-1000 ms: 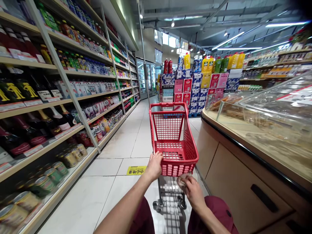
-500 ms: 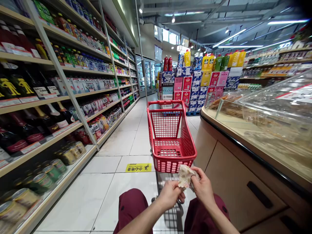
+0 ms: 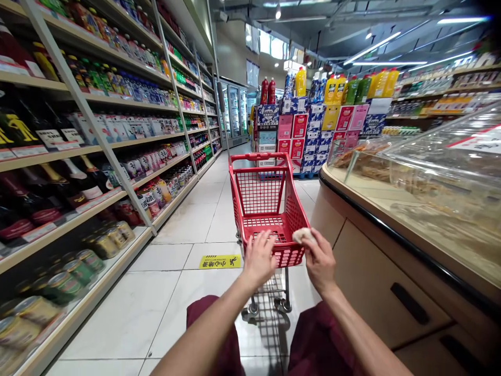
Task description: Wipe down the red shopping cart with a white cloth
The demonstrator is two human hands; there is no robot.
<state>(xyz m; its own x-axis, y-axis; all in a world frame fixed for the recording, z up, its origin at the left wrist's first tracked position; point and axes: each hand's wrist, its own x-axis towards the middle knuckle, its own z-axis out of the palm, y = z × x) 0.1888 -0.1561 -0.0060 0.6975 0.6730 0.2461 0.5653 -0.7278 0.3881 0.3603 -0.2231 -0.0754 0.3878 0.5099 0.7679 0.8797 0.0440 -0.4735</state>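
Observation:
The red plastic shopping cart (image 3: 295, 215) stands right in front of my knees, and its basket holds nothing that I can see. My right hand (image 3: 321, 265) is closed around a crumpled off-white cloth (image 3: 303, 235), at the basket's near right corner. Whether the cloth touches the rim I cannot tell. Over the near left part of the basket, my left hand (image 3: 259, 259) reaches forward with fingers stretched out and nothing in them. It hides part of the basket's near edge.
Shelves of bottles and cans (image 3: 133, 130) line the left side. On the right is a curved counter (image 3: 352, 209) with clear covers. Stacked drink cartons (image 3: 299, 125) stand beyond the cart. A yellow caution sticker (image 3: 220, 261) is on the tiled floor.
My hands have come apart; the left let go of the cloth, opened and moved forward to the cart. The right keeps the cloth, now more bunched, and moved up and slightly right.

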